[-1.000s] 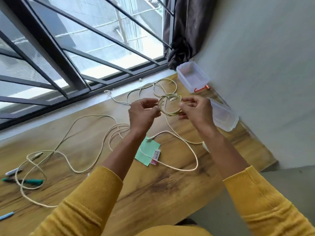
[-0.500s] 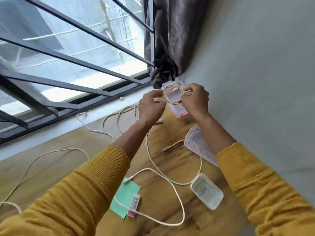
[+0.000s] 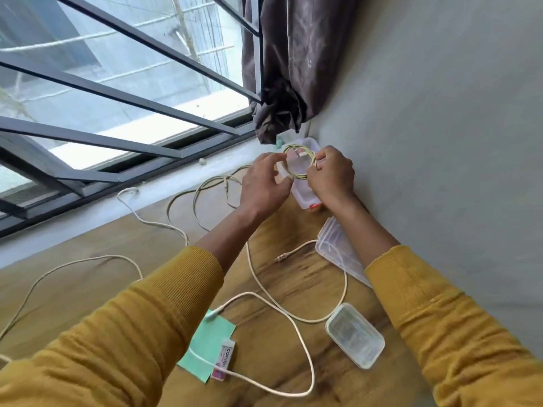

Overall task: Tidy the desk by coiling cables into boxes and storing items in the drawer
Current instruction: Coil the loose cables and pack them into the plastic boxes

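Head view: your coiled cable [image 3: 299, 165] hangs at 12 o'clock over the open clear box [image 3: 305, 192] in the bench corner. Your right hand [image 3: 330, 177] pinches the coil's right side with curled fingers; your left hand [image 3: 264, 183] touches its left side, fingers loosely bent, thumb near the loop. At 3 o'clock of the box lies a clear lid [image 3: 338, 251] along the wall; at 5 o'clock a small closed box [image 3: 355, 335]. Loose white cables [image 3: 293, 315] trail over the wooden bench [image 3: 279, 362] toward 9 o'clock. A green note [image 3: 207, 349] and eraser [image 3: 224, 359] lie at 6 o'clock.
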A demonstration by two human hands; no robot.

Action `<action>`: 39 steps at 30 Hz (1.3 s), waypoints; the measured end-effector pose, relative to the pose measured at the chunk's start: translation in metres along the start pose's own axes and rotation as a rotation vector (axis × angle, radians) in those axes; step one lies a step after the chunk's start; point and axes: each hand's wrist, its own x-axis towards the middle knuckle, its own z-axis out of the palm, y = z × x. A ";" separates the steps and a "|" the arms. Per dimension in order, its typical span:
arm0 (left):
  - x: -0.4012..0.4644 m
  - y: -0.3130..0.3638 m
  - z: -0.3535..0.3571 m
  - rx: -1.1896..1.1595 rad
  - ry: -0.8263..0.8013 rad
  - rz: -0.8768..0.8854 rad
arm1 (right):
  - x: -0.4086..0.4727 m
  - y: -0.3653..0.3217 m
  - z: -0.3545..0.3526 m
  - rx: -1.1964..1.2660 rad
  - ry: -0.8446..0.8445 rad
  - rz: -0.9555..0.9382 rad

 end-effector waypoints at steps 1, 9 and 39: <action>-0.007 -0.001 0.001 -0.005 0.007 0.002 | -0.006 0.001 -0.002 0.004 -0.004 0.008; -0.077 -0.013 0.009 -0.039 0.117 0.014 | -0.059 0.019 -0.003 0.111 -0.039 0.067; -0.078 -0.018 0.010 0.287 -0.085 0.012 | -0.068 -0.003 -0.013 -0.397 -0.067 -0.100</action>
